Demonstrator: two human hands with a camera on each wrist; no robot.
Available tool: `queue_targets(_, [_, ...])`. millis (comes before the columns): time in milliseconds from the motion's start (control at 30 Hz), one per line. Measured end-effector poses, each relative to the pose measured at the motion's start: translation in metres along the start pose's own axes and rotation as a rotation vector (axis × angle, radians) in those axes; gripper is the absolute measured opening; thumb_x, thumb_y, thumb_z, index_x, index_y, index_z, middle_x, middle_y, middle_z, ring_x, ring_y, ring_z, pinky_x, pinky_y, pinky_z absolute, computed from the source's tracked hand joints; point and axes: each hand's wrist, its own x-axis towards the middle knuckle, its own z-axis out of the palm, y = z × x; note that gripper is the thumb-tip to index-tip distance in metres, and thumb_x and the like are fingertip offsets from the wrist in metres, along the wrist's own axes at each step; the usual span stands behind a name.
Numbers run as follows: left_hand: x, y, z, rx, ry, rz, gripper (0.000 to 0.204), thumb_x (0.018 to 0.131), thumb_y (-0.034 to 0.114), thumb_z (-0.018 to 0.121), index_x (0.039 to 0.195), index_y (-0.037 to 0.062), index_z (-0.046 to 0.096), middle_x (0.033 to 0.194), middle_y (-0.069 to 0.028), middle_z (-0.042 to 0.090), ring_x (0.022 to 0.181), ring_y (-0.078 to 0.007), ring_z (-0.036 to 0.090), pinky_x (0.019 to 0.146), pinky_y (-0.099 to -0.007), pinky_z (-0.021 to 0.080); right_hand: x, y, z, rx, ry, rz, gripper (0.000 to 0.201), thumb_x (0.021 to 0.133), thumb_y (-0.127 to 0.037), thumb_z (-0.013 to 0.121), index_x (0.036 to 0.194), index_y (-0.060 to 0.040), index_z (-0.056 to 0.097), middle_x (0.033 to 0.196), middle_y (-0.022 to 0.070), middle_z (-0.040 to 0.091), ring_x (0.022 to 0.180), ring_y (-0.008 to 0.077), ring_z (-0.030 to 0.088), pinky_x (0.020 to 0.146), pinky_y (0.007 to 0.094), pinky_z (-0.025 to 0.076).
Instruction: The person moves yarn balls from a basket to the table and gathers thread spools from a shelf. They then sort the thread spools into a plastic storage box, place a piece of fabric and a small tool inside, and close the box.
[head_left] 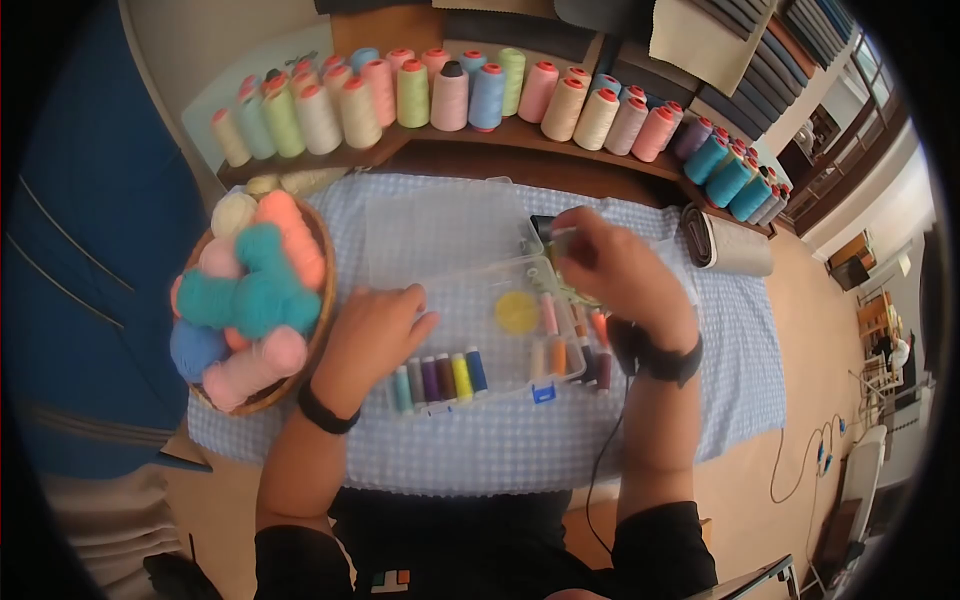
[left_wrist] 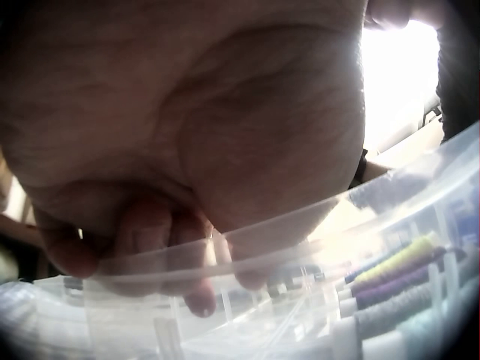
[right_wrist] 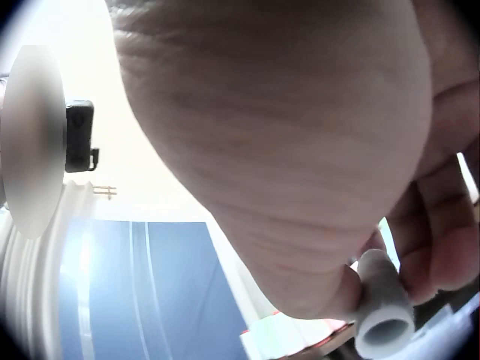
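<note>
Right hand (head_left: 615,265), raised over the far right corner of the clear box (head_left: 455,315), pinches a white tube (right_wrist: 382,307) between thumb and finger, its hollow end toward the wrist. Left hand (head_left: 375,330) hangs at the left side of the box, fingers loosely bent and visible through the clear wall in the left wrist view, with nothing seen in its grasp. Along the box's near left part stands a row of spools, among them a yellow spool (head_left: 461,376) and a blue spool (head_left: 477,369); an orange spool (head_left: 559,355) sits near the right end, and a pink spool (head_left: 549,314) lies farther back beside a yellow disc (head_left: 516,312). The lid (head_left: 440,230) is laid back on the far side. More spools, including a maroon spool (head_left: 603,371), lie just right of the box. Under all this spreads a checked cloth (head_left: 480,450). Left stands a basket (head_left: 326,265) of yarn (head_left: 270,290); far right, a grey roll (head_left: 735,245). Large cones (head_left: 412,95) line the far shelf (head_left: 450,155).
</note>
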Motion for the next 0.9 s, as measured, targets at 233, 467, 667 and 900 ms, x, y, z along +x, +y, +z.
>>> queue_targets(233, [0.001, 0.0, 0.0, -0.006, -0.024, -0.02, 0.023, 0.098, 0.027, 0.074, 0.095, 0.0055, 0.066, 0.08, -0.0134, 0.075, 0.075, -0.0367, 0.071, 0.079, -0.0492, 0.051, -0.001, -0.023, 0.065, -0.08, -0.381, -0.159, 0.032, 0.094, -0.018, 0.072, 0.121, -0.0043, 0.065, 0.087, 0.0191, 0.075, 0.084, 0.04, 0.073, 0.078, 0.0458, 0.056])
queue_targets(467, [0.0, 0.0, 0.001, 0.014, -0.016, -0.03, 0.023, 0.098, 0.028, 0.074, 0.094, 0.0059, 0.066, 0.081, -0.0134, 0.075, 0.076, -0.0358, 0.072, 0.08, -0.0488, 0.05, 0.002, -0.018, 0.089, -0.139, -0.522, -0.162, 0.032, 0.094, -0.023, 0.071, 0.118, -0.0013, 0.07, 0.097, 0.0215, 0.076, 0.097, 0.04, 0.072, 0.089, 0.047, 0.055])
queue_targets(667, [0.001, 0.001, -0.001, 0.015, -0.033, -0.041, 0.024, 0.098, 0.028, 0.073, 0.094, 0.0058, 0.066, 0.081, -0.0132, 0.075, 0.077, -0.0359, 0.072, 0.08, -0.0486, 0.05, 0.003, -0.021, 0.089, -0.237, -0.559, -0.174, 0.031, 0.095, -0.026, 0.071, 0.114, -0.0014, 0.074, 0.101, 0.0212, 0.076, 0.1, 0.0395, 0.072, 0.091, 0.0471, 0.055])
queue_targets(900, [0.0, 0.001, 0.0, 0.02, -0.024, -0.031, 0.023, 0.098, 0.028, 0.073, 0.095, 0.0058, 0.067, 0.079, -0.0127, 0.074, 0.074, -0.0355, 0.07, 0.081, -0.0479, 0.049, -0.002, -0.023, 0.088, -0.342, -0.508, -0.167, 0.032, 0.096, -0.031, 0.071, 0.113, -0.0037, 0.075, 0.095, 0.0203, 0.075, 0.094, 0.0403, 0.073, 0.086, 0.0488, 0.056])
